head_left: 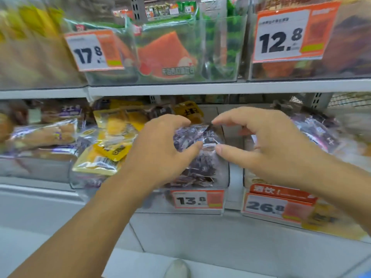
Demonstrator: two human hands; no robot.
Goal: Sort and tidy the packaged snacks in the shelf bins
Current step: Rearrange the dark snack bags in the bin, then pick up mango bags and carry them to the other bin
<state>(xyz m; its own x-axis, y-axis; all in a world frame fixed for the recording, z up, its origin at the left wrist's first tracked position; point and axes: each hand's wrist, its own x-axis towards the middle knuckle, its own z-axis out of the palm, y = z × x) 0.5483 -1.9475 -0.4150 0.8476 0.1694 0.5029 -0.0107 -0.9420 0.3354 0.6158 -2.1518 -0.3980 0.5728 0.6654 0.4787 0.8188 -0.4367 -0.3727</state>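
Purple snack packet [197,141] at the top of the clear bin [224,177] above the 13.8 price tag [197,199], between both hands. Left hand [158,149] curled round its left side, thumb against the wrapper. Right hand [269,141] pinching its top right edge with curled fingers [222,119]. Yellow packets [112,137] piled just left.

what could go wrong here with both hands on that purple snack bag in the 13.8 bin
1. The left hand and right hand hold the purple snack bag only by thin crinkly film; it could slip or tear if tugged.
2. The yellow packets lean over the bin's left edge, right beside the left wrist; a nudge might tip them off the shelf.
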